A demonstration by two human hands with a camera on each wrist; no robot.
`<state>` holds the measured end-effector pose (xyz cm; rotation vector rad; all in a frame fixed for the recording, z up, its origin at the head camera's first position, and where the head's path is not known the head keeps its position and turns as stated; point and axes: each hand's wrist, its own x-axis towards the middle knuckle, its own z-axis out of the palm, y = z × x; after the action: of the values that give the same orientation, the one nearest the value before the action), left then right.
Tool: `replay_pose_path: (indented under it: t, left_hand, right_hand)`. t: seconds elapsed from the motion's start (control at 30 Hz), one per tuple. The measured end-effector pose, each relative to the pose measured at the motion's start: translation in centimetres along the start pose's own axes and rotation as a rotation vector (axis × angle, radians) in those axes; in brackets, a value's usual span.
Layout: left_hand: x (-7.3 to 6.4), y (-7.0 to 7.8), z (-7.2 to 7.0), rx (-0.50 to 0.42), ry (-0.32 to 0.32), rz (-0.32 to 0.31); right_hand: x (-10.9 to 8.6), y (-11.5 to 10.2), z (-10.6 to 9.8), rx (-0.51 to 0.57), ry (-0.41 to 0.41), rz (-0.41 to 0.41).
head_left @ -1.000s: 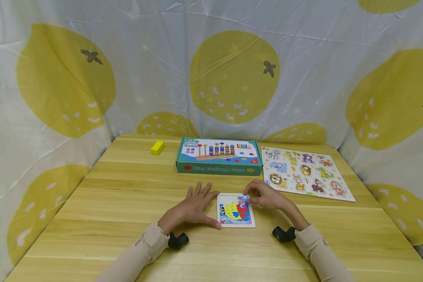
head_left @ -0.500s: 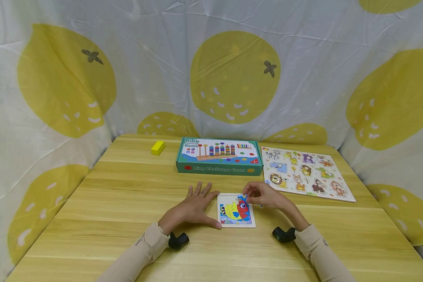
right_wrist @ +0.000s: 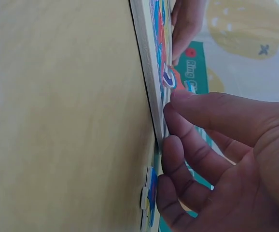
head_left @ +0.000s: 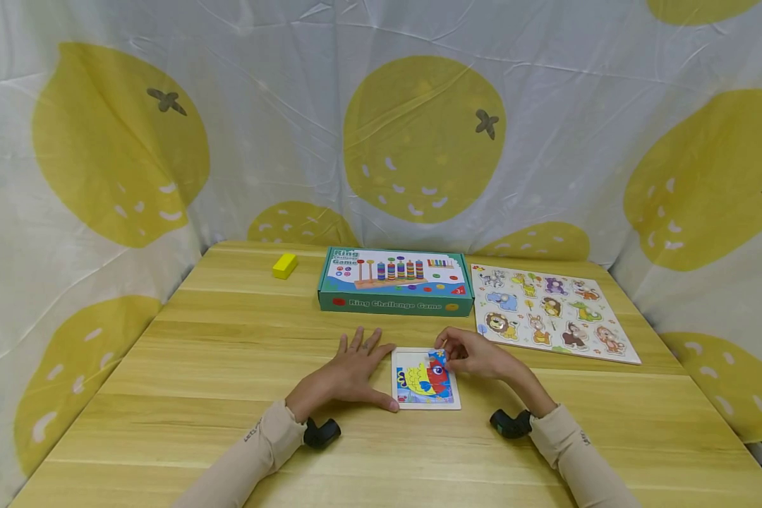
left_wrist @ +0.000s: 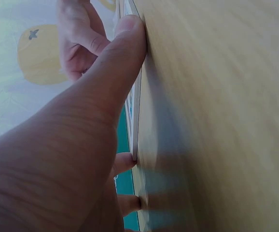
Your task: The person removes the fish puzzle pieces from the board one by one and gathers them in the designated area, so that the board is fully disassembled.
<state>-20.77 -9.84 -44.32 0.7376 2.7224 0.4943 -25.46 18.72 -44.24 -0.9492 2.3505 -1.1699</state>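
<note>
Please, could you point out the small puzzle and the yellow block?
Small puzzle (head_left: 418, 378): head view, on the yellow part of its picture.
Yellow block (head_left: 285, 264): head view, on its top face.

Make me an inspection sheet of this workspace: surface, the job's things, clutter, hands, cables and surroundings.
Surface: wood-grain table.
Job's things: small picture puzzle lying flat, part of its upper area white; held piece at its upper right; at least one loose piece on the table beside it.
Clutter: green game box, animal puzzle board, yellow block.
Hands: left hand touches the small picture puzzle's left side, fingers spread; right hand pinches the held piece.
Cables: nothing seen.
Surroundings: lemon-print fabric behind and beside the table.
</note>
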Motion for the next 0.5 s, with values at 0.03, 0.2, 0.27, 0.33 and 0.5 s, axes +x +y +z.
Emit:
replay_pose_path:
  t: [0.03,0.2,0.27,0.33,0.5]
  left_hand:
    - [0.01,0.0,0.0,0.001,0.0,0.0]
    - [0.07,-0.02,0.01,0.005,0.001,-0.002]
    - [0.07,-0.01,0.0,0.005,0.0,-0.003]
    - [0.07,0.0,-0.01,0.005,-0.001,-0.003]
    - [0.02,0.04,-0.03,-0.001,-0.002,-0.005]
  right_hand:
    - [-0.01,-0.02,0.0,-0.003,-0.002,0.006]
    - [-0.09,-0.11,-0.01,-0.022,-0.006,-0.001]
    - [-0.09,-0.13,-0.01,-0.03,-0.005,-0.003]
    - [-0.06,-0.13,-0.02,-0.035,-0.002,0.002]
    - [0.04,-0.2,-0.01,-0.044,0.011,0.017]
